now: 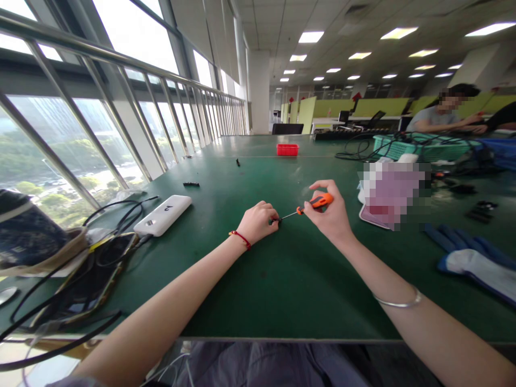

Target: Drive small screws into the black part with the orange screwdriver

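Observation:
My right hand (330,212) grips an orange and black screwdriver (321,201) by its handle, with the index finger lifted off it. The thin metal shaft points left and slightly down to my left hand (260,221). There the fingers are closed around a small black part (276,221), mostly hidden by them. The screwdriver's tip meets this part or lies right at it; I cannot tell which. Both hands are just above the green table (258,290).
A red basket (287,150) stands further back. Small black pieces (191,184) and a white power bank (163,215) lie left, near a phone (91,274) and cables. On the right are a blue-white glove (475,260), a teal basket (427,146) and a seated person (443,115).

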